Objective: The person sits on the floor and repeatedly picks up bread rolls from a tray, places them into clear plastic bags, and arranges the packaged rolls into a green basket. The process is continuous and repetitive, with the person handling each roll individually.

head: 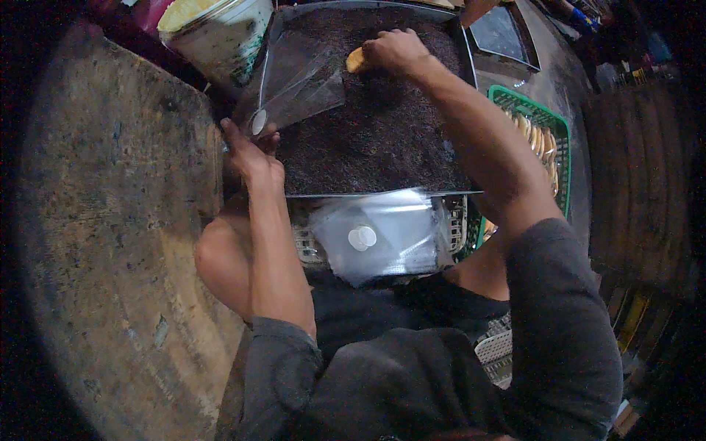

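My right hand (pixel 398 52) is over a metal-rimmed tray (pixel 473 60), its fingers closed on a golden-brown piece of bread (pixel 356 59). Dark brown granules (pixel 364 149), which look like chocolate sprinkles, cover the tray's bottom. At the tray's left edge my left hand (pixel 252 157) holds a clear plastic bag (pixel 314 96) that reaches out over the granules. A white round label (pixel 258 122) shows on the bag between thumb and fingers. Nearer my lap lies a stack of clear plastic bags (pixel 394 231), with overlapping white round labels (pixel 362 237) in the middle.
A white bucket (pixel 226 49) of pale yellow spread (pixel 185 12) stands at the far left. On the right, a green plastic basket (pixel 565 149) holds several wrapped breads (pixel 538 135). A wooden board (pixel 127 182) runs along my left. Beyond the basket is a smaller tray (pixel 499 34).
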Action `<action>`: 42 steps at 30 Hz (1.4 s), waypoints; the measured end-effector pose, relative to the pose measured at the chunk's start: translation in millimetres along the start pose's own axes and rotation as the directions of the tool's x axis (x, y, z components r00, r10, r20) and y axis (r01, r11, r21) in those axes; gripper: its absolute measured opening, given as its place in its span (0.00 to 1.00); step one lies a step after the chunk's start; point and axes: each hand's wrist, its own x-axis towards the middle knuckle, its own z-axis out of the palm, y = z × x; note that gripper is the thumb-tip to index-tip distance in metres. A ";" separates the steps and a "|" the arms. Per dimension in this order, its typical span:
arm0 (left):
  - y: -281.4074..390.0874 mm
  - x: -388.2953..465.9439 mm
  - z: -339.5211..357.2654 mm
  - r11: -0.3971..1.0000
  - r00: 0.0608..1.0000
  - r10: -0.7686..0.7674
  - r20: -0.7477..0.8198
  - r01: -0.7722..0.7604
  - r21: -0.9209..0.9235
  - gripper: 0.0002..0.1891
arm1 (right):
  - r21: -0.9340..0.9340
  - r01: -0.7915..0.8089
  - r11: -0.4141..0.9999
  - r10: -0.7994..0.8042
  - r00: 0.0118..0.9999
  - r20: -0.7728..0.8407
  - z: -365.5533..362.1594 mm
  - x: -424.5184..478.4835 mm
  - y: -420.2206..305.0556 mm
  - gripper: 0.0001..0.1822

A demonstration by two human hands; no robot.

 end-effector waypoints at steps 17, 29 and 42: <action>-6.2 12.9 -8.7 0.960 0.965 0.156 0.211 -0.198 0.199 0.42 | 0.852 0.169 0.495 0.165 0.945 -0.283 -38.9 -121.9 80.0 0.31; 3.3 -65.2 33.5 0.998 0.708 0.053 0.704 -0.053 -0.022 0.45 | 0.980 0.026 -0.199 0.086 0.996 -0.009 -79.7 -196.8 49.6 0.28; -12.7 -125.0 55.4 0.872 0.742 -0.247 0.623 0.450 -0.192 0.30 | 0.650 0.381 0.657 0.410 0.543 -0.733 -112.3 -231.3 -65.8 0.24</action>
